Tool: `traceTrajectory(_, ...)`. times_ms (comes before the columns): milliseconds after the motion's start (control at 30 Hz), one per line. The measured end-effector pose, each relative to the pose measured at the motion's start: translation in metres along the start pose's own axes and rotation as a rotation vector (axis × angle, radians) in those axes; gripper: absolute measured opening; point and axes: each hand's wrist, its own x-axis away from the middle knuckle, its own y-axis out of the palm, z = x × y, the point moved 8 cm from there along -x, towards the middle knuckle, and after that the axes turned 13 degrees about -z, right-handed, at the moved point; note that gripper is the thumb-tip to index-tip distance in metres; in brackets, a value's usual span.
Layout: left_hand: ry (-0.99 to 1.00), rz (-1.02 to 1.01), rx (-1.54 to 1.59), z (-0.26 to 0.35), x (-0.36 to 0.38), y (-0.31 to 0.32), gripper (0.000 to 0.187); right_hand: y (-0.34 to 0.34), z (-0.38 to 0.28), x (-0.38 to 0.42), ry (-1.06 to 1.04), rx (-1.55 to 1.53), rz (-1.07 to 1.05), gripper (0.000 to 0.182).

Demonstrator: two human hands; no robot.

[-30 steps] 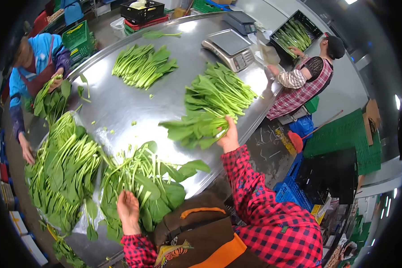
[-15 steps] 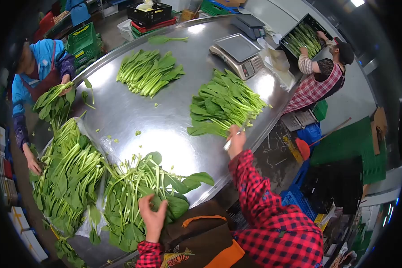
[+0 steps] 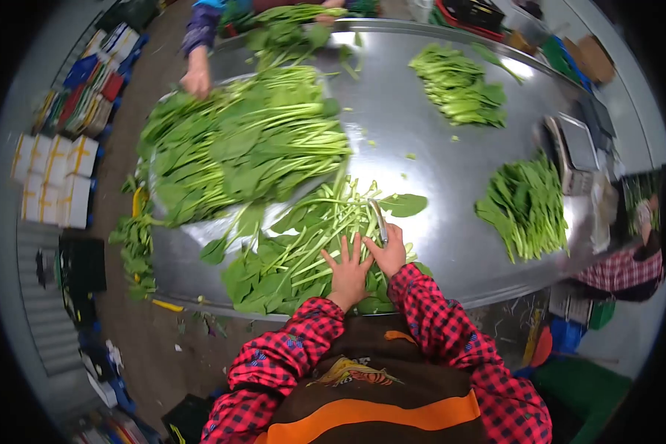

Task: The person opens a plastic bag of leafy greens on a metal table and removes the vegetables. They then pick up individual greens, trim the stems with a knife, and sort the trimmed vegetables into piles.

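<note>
My left hand [image 3: 349, 275] lies with its fingers spread on a loose pile of leafy greens [image 3: 274, 274] at the near edge of the metal table [image 3: 451, 192]. Beside it, my right hand [image 3: 391, 255] grips a small knife [image 3: 379, 220], its blade pointing away from me over the pale stems. The right fingers also rest against the greens. Just beyond, a much larger heap of the same greens [image 3: 251, 144] lies on a plastic sheet [image 3: 213, 228].
At the right lies a bundle of greens [image 3: 525, 203] near a scale [image 3: 573, 152]; another bundle [image 3: 459, 89] is farther back. A co-worker's hand [image 3: 197, 76] touches the large heap. A second co-worker [image 3: 625, 270] stands at the right end. White boxes [image 3: 55, 177] are stacked left.
My view has swung left. My right hand, with the knife, has moved from the right-hand bundle to the near pile, beside my left hand, which now presses onto the greens.
</note>
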Motion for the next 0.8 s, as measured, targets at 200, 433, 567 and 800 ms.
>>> traceTrajectory(200, -0.002, -0.047, 0.015, -0.112, 0.058, 0.021, 0.097, 0.099, -0.061, 0.004, -0.157, -0.065, -0.158, 0.059)
traceTrajectory(433, -0.097, -0.091, -0.013, -0.317, 0.162, 0.050, 0.085, 0.210, -0.162, 0.028, -0.291, -0.074, -0.564, 0.061)
traceTrajectory(567, -0.248, -0.170, -0.099, -0.447, 0.223, 0.074, 0.082, 0.236, -0.169, 0.039, -0.287, -0.015, -0.643, 0.055)
traceTrajectory(800, -0.640, -0.206, -0.199, -0.643, 0.298, 0.119, 0.046, 0.228, -0.166, 0.045, -0.015, -0.003, -0.765, 0.038)
